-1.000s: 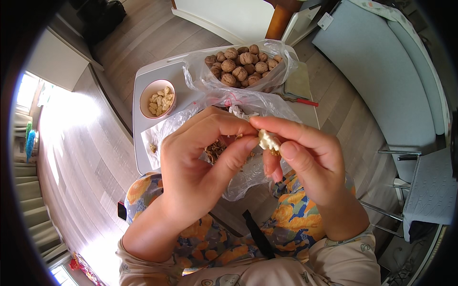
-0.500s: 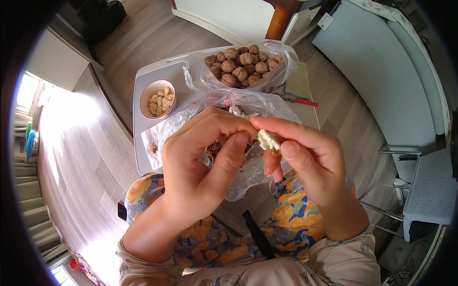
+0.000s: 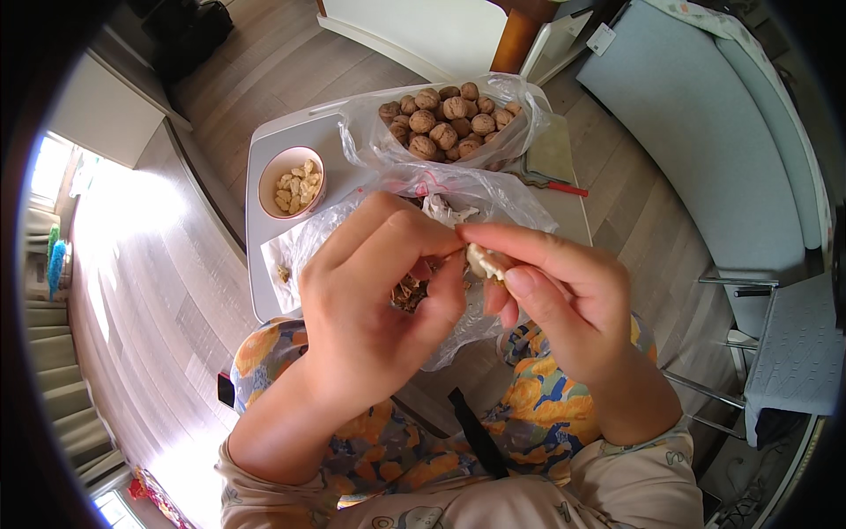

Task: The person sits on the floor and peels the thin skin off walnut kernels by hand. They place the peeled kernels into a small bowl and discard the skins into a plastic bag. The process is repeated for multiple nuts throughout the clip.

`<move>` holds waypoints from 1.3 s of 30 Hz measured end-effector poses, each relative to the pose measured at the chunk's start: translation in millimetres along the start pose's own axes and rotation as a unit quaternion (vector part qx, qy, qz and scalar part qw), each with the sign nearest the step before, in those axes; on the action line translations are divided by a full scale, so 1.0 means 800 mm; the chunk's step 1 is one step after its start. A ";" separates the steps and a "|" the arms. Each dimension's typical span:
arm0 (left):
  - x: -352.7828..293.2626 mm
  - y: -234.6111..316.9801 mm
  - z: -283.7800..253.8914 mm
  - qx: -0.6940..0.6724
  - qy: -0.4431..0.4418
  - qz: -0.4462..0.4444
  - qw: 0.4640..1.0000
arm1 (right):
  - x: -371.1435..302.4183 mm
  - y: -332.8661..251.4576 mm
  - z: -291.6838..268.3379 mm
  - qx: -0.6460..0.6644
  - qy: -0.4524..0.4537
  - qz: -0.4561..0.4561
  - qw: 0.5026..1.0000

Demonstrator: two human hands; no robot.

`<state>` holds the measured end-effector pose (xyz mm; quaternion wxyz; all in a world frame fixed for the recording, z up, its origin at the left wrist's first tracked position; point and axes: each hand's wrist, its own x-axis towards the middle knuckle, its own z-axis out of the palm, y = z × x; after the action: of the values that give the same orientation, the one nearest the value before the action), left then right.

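Far left of frame: a blue duster point(image 3: 58, 264) is being shown upright, pale curtain point(image 3: 70, 388) being gathered below it. Upper left of centre: a bowl point(image 3: 280, 162) is being carried by the grey counter point(image 3: 302, 130), pale nut kernels point(image 3: 300, 188) being held inside. Just below the bowl, white paper point(image 3: 276, 254) is being laid out, a small brown scrap point(image 3: 282, 274) being borne on it.

Centre-left: the left hand point(image 3: 374, 295) is being held up over the counter's near side, index finger and thumb being bent in at the kernel piece's left edge; whether anything is being pinched by them cannot be told. Behind its thumb, brown shell bits point(image 3: 408, 295) are being partly hidden. Upper centre: whole walnuts point(image 3: 449, 128) are being held in a clear plastic bag point(image 3: 366, 145).

Middle of frame: the pale kernel piece point(image 3: 486, 263) is being pinched between thumb and index finger of the right hand point(image 3: 577, 304), index tips of both hands being brought together just above it. Right of the walnuts, a red-handled tool point(image 3: 564, 188) is being supported by the counter. Lower centre-right: patterned trousers point(image 3: 564, 397) are being worn.
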<state>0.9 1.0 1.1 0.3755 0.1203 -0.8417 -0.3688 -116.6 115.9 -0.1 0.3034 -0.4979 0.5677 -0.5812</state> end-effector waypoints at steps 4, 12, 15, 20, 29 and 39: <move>-0.002 -0.001 0.004 -0.104 0.039 -0.071 0.991 | 0.006 0.004 -0.005 0.201 -0.048 0.050 0.977; -0.005 -0.001 -0.010 -0.095 -0.128 -0.143 0.977 | 0.007 0.013 -0.010 0.450 -0.091 0.108 0.882; -0.006 -0.001 -0.008 -0.081 -0.127 -0.136 0.979 | 0.008 0.008 -0.010 0.405 -0.079 0.127 0.902; -0.009 -0.002 0.006 -0.228 -0.015 -0.173 0.958 | 0.007 0.005 -0.008 0.418 -0.057 0.151 0.894; -0.002 -0.004 -0.009 -0.097 -0.125 -0.076 0.984 | 0.007 0.006 -0.007 0.422 -0.012 0.159 0.892; -0.005 -0.005 0.004 -0.100 -0.050 -0.025 0.993 | 0.005 0.005 -0.002 0.334 0.047 0.132 0.932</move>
<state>1.2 1.8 -5.3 0.3340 0.0843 -0.8150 -0.4660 -119.8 112.3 -2.9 0.4987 -0.2605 0.4153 -0.7148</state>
